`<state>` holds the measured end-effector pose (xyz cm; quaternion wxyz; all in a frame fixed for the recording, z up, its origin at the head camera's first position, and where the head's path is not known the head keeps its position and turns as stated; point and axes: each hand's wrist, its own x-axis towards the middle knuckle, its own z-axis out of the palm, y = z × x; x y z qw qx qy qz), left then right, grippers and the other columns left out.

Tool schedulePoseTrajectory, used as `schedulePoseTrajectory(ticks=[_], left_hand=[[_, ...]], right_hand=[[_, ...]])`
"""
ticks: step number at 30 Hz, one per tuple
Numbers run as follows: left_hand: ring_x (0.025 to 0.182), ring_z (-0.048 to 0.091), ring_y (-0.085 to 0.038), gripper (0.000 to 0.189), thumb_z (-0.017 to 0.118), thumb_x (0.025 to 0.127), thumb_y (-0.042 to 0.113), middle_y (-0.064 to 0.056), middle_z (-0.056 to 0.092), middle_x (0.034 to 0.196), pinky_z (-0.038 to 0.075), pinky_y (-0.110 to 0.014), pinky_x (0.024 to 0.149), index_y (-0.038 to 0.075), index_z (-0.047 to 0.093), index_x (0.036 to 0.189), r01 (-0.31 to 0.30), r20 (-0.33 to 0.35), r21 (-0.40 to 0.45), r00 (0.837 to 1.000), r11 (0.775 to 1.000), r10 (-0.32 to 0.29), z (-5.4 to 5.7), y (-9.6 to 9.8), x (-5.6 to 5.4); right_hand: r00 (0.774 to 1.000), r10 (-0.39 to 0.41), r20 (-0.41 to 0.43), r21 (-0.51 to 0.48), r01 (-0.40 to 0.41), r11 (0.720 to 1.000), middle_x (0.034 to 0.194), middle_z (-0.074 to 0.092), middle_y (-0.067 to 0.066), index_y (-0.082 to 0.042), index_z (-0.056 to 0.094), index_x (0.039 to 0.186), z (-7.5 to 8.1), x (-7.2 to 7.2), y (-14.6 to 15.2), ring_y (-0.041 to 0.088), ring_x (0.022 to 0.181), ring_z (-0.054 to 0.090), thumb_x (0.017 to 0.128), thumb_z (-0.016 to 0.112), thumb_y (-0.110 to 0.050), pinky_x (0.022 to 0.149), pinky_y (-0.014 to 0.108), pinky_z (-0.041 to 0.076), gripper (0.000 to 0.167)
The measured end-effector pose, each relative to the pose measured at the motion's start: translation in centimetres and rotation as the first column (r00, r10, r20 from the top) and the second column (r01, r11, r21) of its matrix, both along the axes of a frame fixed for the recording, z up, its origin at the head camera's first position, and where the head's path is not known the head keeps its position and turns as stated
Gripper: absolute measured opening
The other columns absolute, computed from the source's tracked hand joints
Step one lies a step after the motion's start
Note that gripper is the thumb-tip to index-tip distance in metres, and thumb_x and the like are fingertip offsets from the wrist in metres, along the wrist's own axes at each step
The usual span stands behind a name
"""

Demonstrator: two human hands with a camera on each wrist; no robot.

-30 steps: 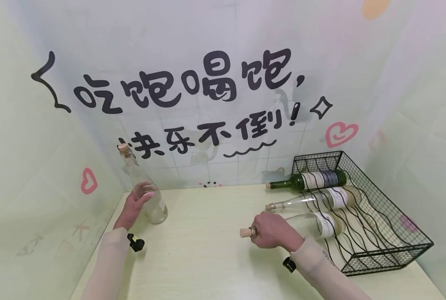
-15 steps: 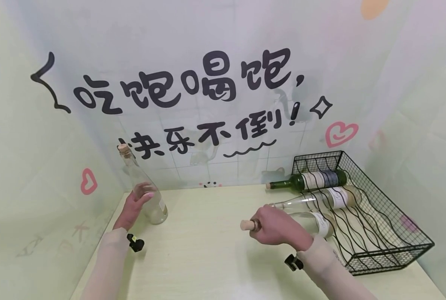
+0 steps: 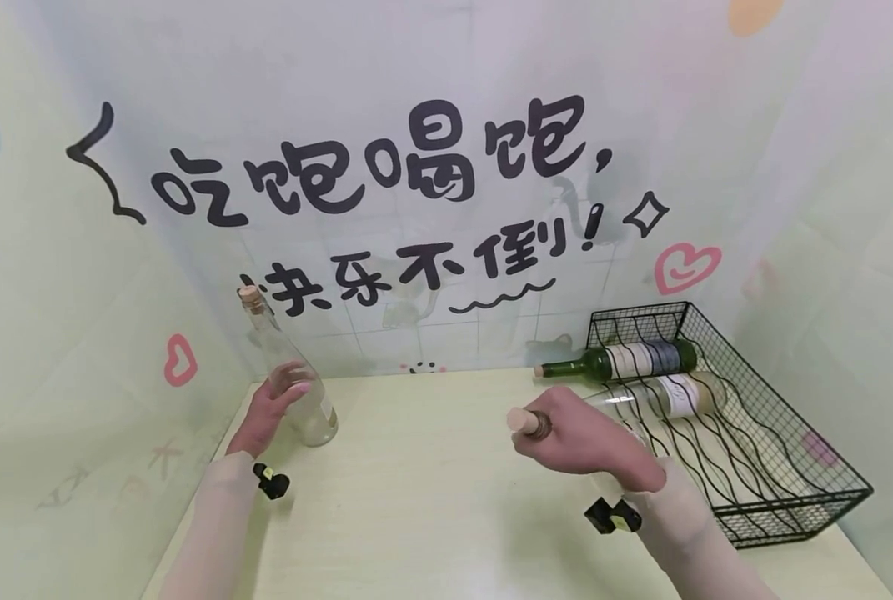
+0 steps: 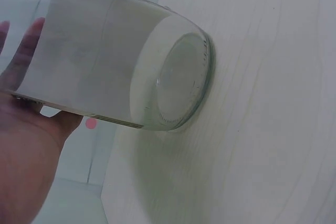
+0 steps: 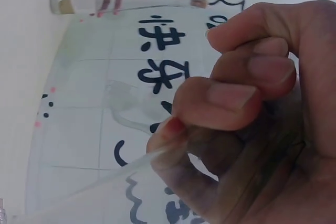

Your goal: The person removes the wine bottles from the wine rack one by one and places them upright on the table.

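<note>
My left hand [image 3: 264,412] curls round the body of a clear glass bottle [image 3: 318,417], which stands on the table with a cork in its mouth. Its thick round base [image 4: 184,77] meets the tabletop in the left wrist view. With my right hand [image 3: 589,433] I grip the neck of another clear bottle; its cork [image 3: 522,420] pokes out past the thumb side. Most of that bottle is hidden behind the hand and forearm. In the right wrist view its see-through glass [image 5: 121,182] slants away below the curled fingers [image 5: 218,100].
A black wire bottle rack [image 3: 784,502] stands on the right of the pale table [image 3: 408,500]. In it lie a green corked bottle [image 3: 634,361] and a labelled clear bottle [image 3: 682,395], side by side. A printed backdrop [image 3: 416,50] closes off the back.
My right hand has moved right and slightly up, with the bottle's cork now tipped more toward me; the bottle has come away from its place in the rack. The left hand holds still.
</note>
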<state>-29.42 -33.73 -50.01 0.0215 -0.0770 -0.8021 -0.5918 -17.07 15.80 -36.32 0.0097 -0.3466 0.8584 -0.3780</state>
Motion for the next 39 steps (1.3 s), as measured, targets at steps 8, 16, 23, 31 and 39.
schedulePoseTrajectory(ticks=[8, 16, 23, 31, 39], left_hand=[[0.112, 0.060, 0.008, 0.048, 0.062, 0.103, 0.032, 0.028, 0.065, 0.119, 0.048, -0.016, 0.091, 0.023, 0.046, 0.148, 0.010, 0.034, -0.008, 0.999, 1.000, -0.010, 0.4, -0.4, -0.3], [0.112, 0.059, 0.009, 0.049, 0.062, 0.103, 0.034, 0.030, 0.064, 0.118, 0.046, -0.019, 0.093, 0.023, 0.047, 0.148, 0.000, 0.037, -0.038, 0.999, 0.999, 0.002, 0.5, -0.6, -0.5], [0.112, 0.060, 0.009, 0.051, 0.064, 0.103, 0.031, 0.028, 0.065, 0.116, 0.046, -0.012, 0.093, 0.016, 0.047, 0.148, -0.010, 0.014, -0.016, 1.000, 1.000, 0.010, 0.5, -0.3, -0.5], [0.111, 0.056, 0.015, 0.064, 0.064, 0.102, 0.037, 0.013, 0.065, 0.131, 0.042, -0.009, 0.095, 0.016, 0.038, 0.156, -0.039, 0.036, -0.083, 0.998, 0.996, 0.042, 0.8, 0.1, -0.3], [0.145, 0.044, -0.027, 0.075, 0.062, 0.103, 0.035, -0.022, 0.040, 0.161, 0.033, -0.054, 0.120, 0.017, 0.021, 0.164, -0.070, 0.037, -0.095, 0.997, 0.993, 0.074, 1.1, 0.3, 0.8]], right_hand=[[0.996, -0.016, 0.090, -0.111, 0.026, 0.993, 0.061, 0.023, -0.012, -0.012, 0.033, 0.062, 2.1, 0.2, 1.9, 0.000, 0.057, 0.023, 0.091, 0.069, -0.007, 0.057, 0.022, 0.031, 0.047], [0.988, 0.107, 0.113, -0.245, -0.077, 0.966, 0.054, 0.033, 0.001, -0.012, 0.044, 0.060, 3.4, 0.2, 2.7, 0.001, 0.051, 0.030, 0.094, 0.066, -0.004, 0.048, 0.024, 0.034, 0.042], [0.957, 0.233, 0.170, -0.444, -0.137, 0.885, 0.057, 0.033, 0.008, -0.009, 0.040, 0.064, 3.8, -0.2, 3.0, 0.018, 0.050, 0.032, 0.094, 0.053, 0.010, 0.049, 0.031, 0.035, 0.038], [0.929, 0.301, 0.213, -0.643, -0.099, 0.759, 0.058, 0.027, 0.007, -0.007, 0.032, 0.066, 3.8, -0.7, 3.4, 0.025, 0.052, 0.026, 0.099, 0.045, 0.007, 0.052, 0.035, 0.028, 0.038], [0.918, 0.334, 0.213, -0.751, -0.065, 0.657, 0.057, 0.026, 0.006, -0.007, 0.029, 0.065, 2.9, -1.8, 3.6, 0.023, 0.051, 0.025, 0.101, 0.037, 0.007, 0.058, 0.037, 0.030, 0.039]])
